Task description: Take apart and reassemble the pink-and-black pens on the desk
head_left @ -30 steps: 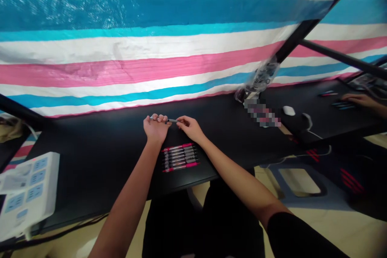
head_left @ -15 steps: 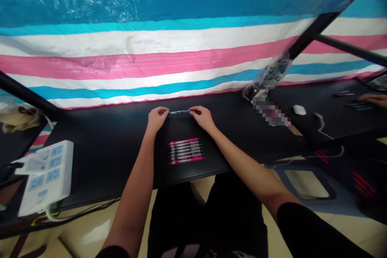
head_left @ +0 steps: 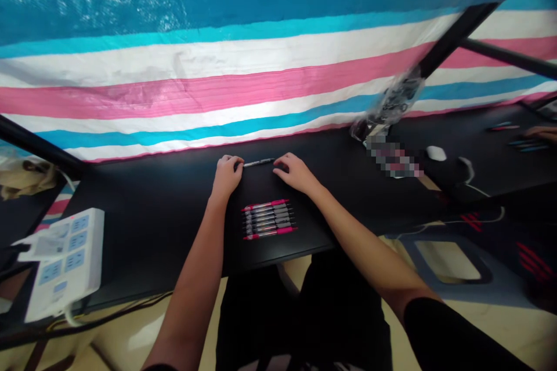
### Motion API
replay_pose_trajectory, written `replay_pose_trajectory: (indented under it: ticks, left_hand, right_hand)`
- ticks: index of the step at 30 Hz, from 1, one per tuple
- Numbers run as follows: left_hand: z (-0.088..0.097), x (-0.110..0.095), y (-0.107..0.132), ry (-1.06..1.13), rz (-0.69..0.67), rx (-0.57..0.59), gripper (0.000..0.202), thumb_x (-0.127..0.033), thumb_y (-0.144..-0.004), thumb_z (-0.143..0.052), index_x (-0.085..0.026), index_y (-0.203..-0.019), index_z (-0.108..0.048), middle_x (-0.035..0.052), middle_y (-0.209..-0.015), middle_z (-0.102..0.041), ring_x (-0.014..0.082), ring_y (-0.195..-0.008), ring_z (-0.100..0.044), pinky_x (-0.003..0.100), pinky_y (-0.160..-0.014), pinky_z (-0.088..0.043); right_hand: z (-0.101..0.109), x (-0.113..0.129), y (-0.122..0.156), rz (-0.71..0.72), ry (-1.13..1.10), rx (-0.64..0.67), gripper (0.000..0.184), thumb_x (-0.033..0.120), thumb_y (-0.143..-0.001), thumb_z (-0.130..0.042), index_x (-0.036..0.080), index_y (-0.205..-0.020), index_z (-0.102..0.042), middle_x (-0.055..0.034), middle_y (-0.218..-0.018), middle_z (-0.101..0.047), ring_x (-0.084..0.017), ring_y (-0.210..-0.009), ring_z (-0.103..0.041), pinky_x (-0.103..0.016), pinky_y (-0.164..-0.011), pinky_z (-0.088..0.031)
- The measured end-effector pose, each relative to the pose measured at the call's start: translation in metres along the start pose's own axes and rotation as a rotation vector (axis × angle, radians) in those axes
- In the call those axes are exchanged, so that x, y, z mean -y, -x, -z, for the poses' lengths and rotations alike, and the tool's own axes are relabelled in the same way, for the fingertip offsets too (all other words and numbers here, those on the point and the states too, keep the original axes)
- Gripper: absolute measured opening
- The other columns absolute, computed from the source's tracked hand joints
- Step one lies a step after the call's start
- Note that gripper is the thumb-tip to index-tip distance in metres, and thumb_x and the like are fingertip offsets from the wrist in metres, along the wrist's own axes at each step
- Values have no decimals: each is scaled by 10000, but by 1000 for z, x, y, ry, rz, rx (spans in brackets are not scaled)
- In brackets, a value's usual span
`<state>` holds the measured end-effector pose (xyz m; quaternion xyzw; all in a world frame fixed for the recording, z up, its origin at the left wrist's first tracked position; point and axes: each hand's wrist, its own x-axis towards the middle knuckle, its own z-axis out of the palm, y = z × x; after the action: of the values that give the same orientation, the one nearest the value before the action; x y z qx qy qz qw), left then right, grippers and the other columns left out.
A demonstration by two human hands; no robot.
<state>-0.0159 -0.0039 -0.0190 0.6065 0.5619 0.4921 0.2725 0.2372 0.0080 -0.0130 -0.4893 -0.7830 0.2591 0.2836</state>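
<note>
On the black table a clear-barrelled pen with a dark grip (head_left: 259, 162) lies crosswise between my two hands. My left hand (head_left: 227, 175) is closed at the pen's left end, thumb and fingertips against it. By the right end, my right hand (head_left: 296, 174) is open, its thumb and forefinger apart and nothing between them. Closer to me, several pens (head_left: 267, 219) lie side by side in a neat stack of rows; the outermost two have pink grips and the inner ones grey or black.
A white power strip (head_left: 65, 261) with a plug stands at the left. To the right are a plastic-wrapped bundle (head_left: 394, 104) on a black post, a white mouse (head_left: 436, 153) and another person's hand (head_left: 542, 133) near some pens. Striped sheeting (head_left: 217, 93) hangs behind the table.
My right hand has let go of the pen's right end and its fingers have spread apart. The pen now slants slightly. The view has shifted a little.
</note>
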Motion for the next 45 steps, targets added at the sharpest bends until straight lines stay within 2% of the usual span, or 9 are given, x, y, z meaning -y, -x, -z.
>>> replay_pose_trajectory:
  ticks: [4, 8, 10, 16, 22, 32, 37, 41, 45]
  left_hand:
    - [-5, -7, 2, -153, -52, -87, 95, -131, -798, -742, -209, -835, -702, 125, -1057, -532, 355, -1152, -459, 492, -1114, -324]
    - [-17, -24, 8, -63, -82, -151, 87, -138, -809, -738, -210, -820, -690, 112, -1037, -545, 333, -1135, -481, 448, -1079, -357]
    - [-24, -34, 14, -29, -120, -61, 55, -158, -838, -709, -211, -825, -698, 92, -971, -588, 289, -1016, -544, 401, -984, -417]
    - [-27, -55, 16, -218, -93, 491, 108, -300, -925, -637, -216, -878, -685, 49, -786, -708, 219, -715, -620, 327, -691, -424]
    - [-7, -48, -4, -312, -76, 485, 60, -201, -858, -682, -212, -901, -722, 50, -773, -726, 220, -718, -643, 315, -685, -429]
    - [0, -31, 9, -263, -86, 474, 200, -329, -910, -644, -216, -869, -804, 40, -697, -713, 190, -631, -601, 304, -651, -418]
    - [13, -22, 7, -59, 76, 573, 271, -427, -856, -700, -186, -832, -820, 33, -626, -694, 168, -568, -582, 274, -546, -403]
    - [17, -19, 7, -2, 73, 556, 252, -404, -851, -710, -195, -930, -826, 55, -786, -764, 200, -682, -651, 282, -606, -463]
    - [14, -19, 9, -13, 22, 521, 221, -356, -865, -689, -208, -961, -823, 57, -816, -769, 207, -714, -660, 302, -667, -490]
  right_hand:
    - [15, 21, 34, 115, -84, 342, 114, 264, -870, -747, 219, -959, -802, -62, -954, -669, -199, -846, -647, -338, -814, -499]
    - [12, 28, 47, 133, -106, 395, 58, 198, -873, -725, 209, -875, -783, -64, -958, -673, -208, -908, -652, -346, -866, -493]
    - [10, 26, 41, 132, -113, 388, 80, 154, -867, -695, 197, -822, -745, -60, -933, -675, -200, -884, -643, -336, -842, -488]
    - [5, 16, -7, -4, -218, 312, 203, 270, -939, -551, 192, -773, -637, -10, -693, -667, -150, -625, -581, -280, -635, -439]
    - [-13, 7, -24, -67, -406, 159, 364, 522, -889, -613, 184, -756, -634, 11, -598, -586, -138, -547, -506, -275, -554, -387]
    - [-25, 5, -8, -73, -553, -4, 332, 528, -861, -665, 197, -841, -685, -24, -707, -664, -181, -665, -597, -322, -669, -486]
    - [-27, 15, -2, 17, -509, 4, 232, 450, -899, -658, 227, -922, -720, -48, -866, -708, -216, -802, -642, -361, -779, -523]
    - [-26, 18, -1, 94, -564, -23, 210, 433, -901, -673, 227, -916, -706, -65, -974, -703, -219, -893, -657, -354, -825, -524]
    - [-20, 17, -3, -50, -616, 71, 357, 561, -849, -719, 220, -948, -683, -35, -843, -695, -164, -652, -604, -308, -657, -490]
